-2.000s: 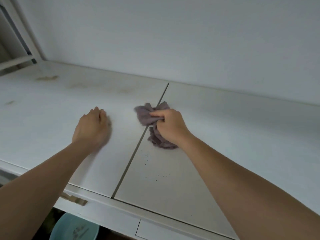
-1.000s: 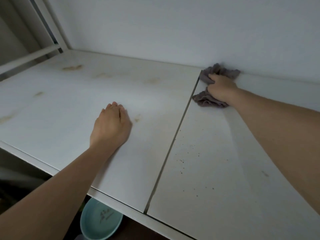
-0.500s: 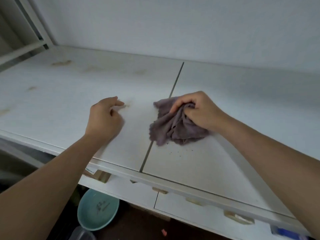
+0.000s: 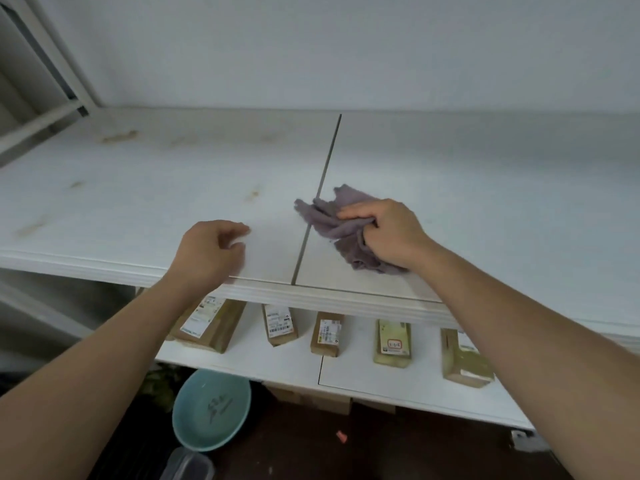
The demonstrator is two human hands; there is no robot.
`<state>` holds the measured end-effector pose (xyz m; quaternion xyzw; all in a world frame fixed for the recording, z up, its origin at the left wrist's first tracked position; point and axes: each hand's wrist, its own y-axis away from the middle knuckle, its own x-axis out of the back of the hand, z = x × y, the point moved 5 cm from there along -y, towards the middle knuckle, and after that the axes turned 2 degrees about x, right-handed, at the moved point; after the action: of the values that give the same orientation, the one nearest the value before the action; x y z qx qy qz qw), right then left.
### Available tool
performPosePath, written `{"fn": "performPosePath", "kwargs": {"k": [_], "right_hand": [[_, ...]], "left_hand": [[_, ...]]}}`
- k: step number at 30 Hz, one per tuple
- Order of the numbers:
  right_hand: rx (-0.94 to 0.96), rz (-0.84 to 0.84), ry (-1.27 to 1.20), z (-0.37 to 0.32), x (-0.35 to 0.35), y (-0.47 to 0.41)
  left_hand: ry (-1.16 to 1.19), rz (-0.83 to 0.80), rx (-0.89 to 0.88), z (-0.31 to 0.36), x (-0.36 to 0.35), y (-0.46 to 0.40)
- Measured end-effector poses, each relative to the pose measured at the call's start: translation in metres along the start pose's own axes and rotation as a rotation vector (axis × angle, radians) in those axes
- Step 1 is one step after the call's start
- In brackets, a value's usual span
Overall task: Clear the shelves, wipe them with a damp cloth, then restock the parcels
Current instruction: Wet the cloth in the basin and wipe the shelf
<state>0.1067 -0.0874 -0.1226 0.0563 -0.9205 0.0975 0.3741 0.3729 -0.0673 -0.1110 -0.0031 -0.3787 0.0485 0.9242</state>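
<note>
A crumpled purple-grey cloth [image 4: 332, 216] lies on the white upper shelf [image 4: 173, 188], right beside the dark seam between its two boards. My right hand [image 4: 384, 233] grips the cloth from the right, fingers curled into its folds. My left hand [image 4: 211, 251] hovers near the shelf's front edge, left of the seam, fingers loosely curled and holding nothing. Brownish stains mark the shelf's left board. On the lower shelf [image 4: 346, 372] several cardboard parcels [image 4: 280, 323] with labels stand in a row.
A white wall backs the shelf, and a white frame post [image 4: 62, 71] rises at the far left. On the dark floor below sit a teal basin [image 4: 211, 410] and a clear plastic container [image 4: 190, 467].
My right hand dragged the cloth from the back wall to the front by the seam. The left hand lifted off the board and curled. The view dropped, so the lower shelf's parcels show.
</note>
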Motion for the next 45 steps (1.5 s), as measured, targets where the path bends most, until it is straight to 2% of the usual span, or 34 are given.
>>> {"fn": "performPosePath", "kwargs": {"k": [2,4,6,8,10,15,18,21,23,26,28,30,33,35,38,41,43,45], "right_hand": [[-0.018,-0.001,-0.197,-0.014,0.001,0.005],[-0.055,0.076,-0.358,-0.007,0.028,0.01],[-0.144,0.132,-0.216,0.017,0.06,0.015],[-0.242,0.033,0.102,0.04,0.064,0.022],[-0.228,-0.063,0.267,0.039,0.046,0.025],[0.03,-0.166,0.195,-0.031,-0.014,0.039],[0.132,-0.149,0.057,-0.065,-0.046,0.055],[0.114,-0.097,-0.128,-0.08,-0.053,0.07],[0.096,-0.045,-0.174,-0.079,-0.033,0.07],[0.024,0.037,-0.055,-0.053,0.016,0.049],[-0.108,-0.028,0.108,-0.025,0.033,0.04],[-0.194,-0.107,0.15,-0.011,0.023,0.042],[-0.066,-0.117,0.118,-0.034,-0.018,0.052],[0.028,-0.087,0.074,-0.058,-0.043,0.059],[0.071,-0.07,-0.138,-0.083,-0.06,0.07],[0.074,0.058,-0.271,-0.075,-0.024,0.068],[-0.013,0.219,-0.225,-0.045,0.026,0.057],[-0.18,0.279,-0.054,-0.008,0.067,0.053]], "left_hand": [[-0.134,0.034,0.001,-0.002,0.005,0.001],[-0.37,0.001,0.016,-0.008,0.011,-0.001],[-0.52,-0.054,0.049,-0.014,0.016,0.0],[-0.514,-0.082,0.084,-0.02,0.017,0.002],[-0.508,-0.099,0.081,-0.024,0.017,0.0],[-0.46,-0.127,0.063,-0.035,0.018,0.0],[-0.408,-0.093,0.058,-0.033,0.022,-0.001],[-0.375,-0.074,0.062,-0.03,0.028,-0.006],[-0.487,-0.131,0.059,-0.033,0.028,-0.011],[-0.689,-0.231,0.089,-0.052,0.025,-0.017],[-0.675,-0.256,0.132,-0.066,0.023,-0.017],[-0.669,-0.269,0.141,-0.072,0.02,-0.015],[-0.644,-0.258,0.148,-0.073,0.019,-0.017],[-0.648,-0.227,0.153,-0.071,0.019,-0.021],[-0.673,-0.187,0.145,-0.069,0.02,-0.025],[-0.675,-0.19,0.127,-0.069,0.02,-0.026],[-0.673,-0.194,0.124,-0.068,0.021,-0.026],[-0.688,-0.207,0.121,-0.068,0.021,-0.028]]}}
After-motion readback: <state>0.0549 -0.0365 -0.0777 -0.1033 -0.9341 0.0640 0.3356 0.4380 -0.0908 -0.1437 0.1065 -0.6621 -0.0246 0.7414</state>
